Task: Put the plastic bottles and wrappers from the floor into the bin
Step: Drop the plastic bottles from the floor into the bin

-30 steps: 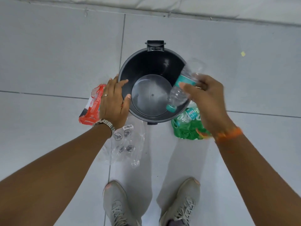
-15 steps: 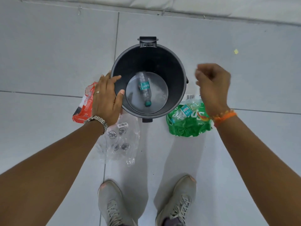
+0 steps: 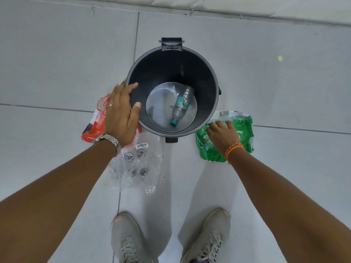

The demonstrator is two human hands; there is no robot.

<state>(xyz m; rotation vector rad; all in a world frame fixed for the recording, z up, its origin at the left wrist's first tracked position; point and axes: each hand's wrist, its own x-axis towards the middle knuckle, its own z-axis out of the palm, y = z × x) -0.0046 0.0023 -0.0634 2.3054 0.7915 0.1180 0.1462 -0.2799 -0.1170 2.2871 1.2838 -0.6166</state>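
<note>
Bin (image 3: 207, 76), pale tiled floor (image 3: 57, 63), wrappers (image 3: 245, 130)

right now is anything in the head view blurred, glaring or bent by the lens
Head view: sharp overall, the bottle label legible in colour only; soft glare on the bin floor and on the clear wrapper; wide-angle stretch swells both forearms at the lower corners; faint shadow falls on the tiles ahead of the shoes; right hand slightly soft.
</note>
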